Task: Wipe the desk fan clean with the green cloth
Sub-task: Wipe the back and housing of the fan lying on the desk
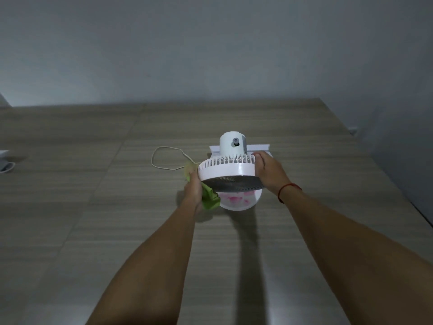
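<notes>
Desk fan: the white desk fan [230, 170] sits just right of the centre of the view, on the grey wood-grain surface [93, 219], tipped so its dark front grille faces down and toward the person; the round motor housing with a dark knob points to 12 o'clock
Fan base: a white round part with pink marks shows under the grille at 6 o'clock of the fan
Green cloth: the green cloth [209, 198] is bunched against the fan's rim at 8 o'clock, with a paler fold showing at 9 o'clock
Left hand: the left hand [194, 188] is closed around the cloth and presses it to the rim's 9 o'clock side
Right hand: the right hand [267, 171] grasps the rim at 3 o'clock, fingers curled over the ribbed back edge
Wrist: a red string bracelet [287, 189] circles the right wrist
Cord: a thin white cord [164, 158] loops on the surface at 10 o'clock of the fan
Behind the fan: a flat white slab [257, 147] lies at 1 o'clock, partly hidden by the housing
Far left edge: a blurred white object [5, 160] lies at 9 o'clock, well apart; what it is cannot be told
Background: a plain grey wall [210, 48] rises at 12 o'clock
</notes>
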Demonstrator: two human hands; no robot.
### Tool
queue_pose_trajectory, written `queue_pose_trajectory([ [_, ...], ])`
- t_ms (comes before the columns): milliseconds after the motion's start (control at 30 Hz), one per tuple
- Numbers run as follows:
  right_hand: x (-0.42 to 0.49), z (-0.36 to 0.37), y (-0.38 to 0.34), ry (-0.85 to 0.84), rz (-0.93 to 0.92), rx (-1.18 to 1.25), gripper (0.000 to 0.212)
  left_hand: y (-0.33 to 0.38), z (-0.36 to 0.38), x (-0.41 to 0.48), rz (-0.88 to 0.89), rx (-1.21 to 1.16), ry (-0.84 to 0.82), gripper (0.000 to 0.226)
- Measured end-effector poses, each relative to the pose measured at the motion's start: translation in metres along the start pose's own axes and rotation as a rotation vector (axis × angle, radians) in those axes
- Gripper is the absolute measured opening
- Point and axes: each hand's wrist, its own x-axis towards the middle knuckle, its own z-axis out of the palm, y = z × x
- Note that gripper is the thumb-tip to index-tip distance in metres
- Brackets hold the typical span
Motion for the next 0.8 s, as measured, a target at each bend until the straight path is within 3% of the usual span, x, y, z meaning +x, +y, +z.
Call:
queue_pose_trajectory([
  [67, -0.004, 0.001, 0.0, 0.01, 0.004, 0.029, 0.035, 0.023, 0.006, -0.057, -0.027, -0.026, 0.035, 0.097],
  [167, -0.006, 0.0, 0.0, 0.015, 0.026, 0.063, 0.036, 0.038, 0.017, -0.088, 0.139, 0.13, 0.153, 0.06],
  [367, -0.006, 0.008, -0.008, 0.039, 0.071, 0.166, 0.039, 0.038, 0.04, -0.116, 0.686, 0.514, 0.146, 0.052],
  [500, -0.007, 0.006, -0.012, 0.004, 0.111, 0.283, 0.04, 0.033, 0.069, -0.142, 0.905, 0.685, -0.038, 0.052],
  [667, -0.015, -0.015, -0.007, 0.157, 0.316, 0.516, 0.051, 0.036, 0.076, -0.149, 0.882, 0.952, -0.15, 0.063],
  [733, -0.021, -0.019, -0.007, 0.18, 0.34, 0.519, 0.057, 0.046, 0.076, -0.157, 0.783, 0.712, -0.233, 0.055],
  [800, -0.031, -0.02, -0.015, 0.129, 0.336, 0.539, 0.053, 0.056, 0.069, -0.158, 0.746, 0.482, -0.112, 0.046],
])
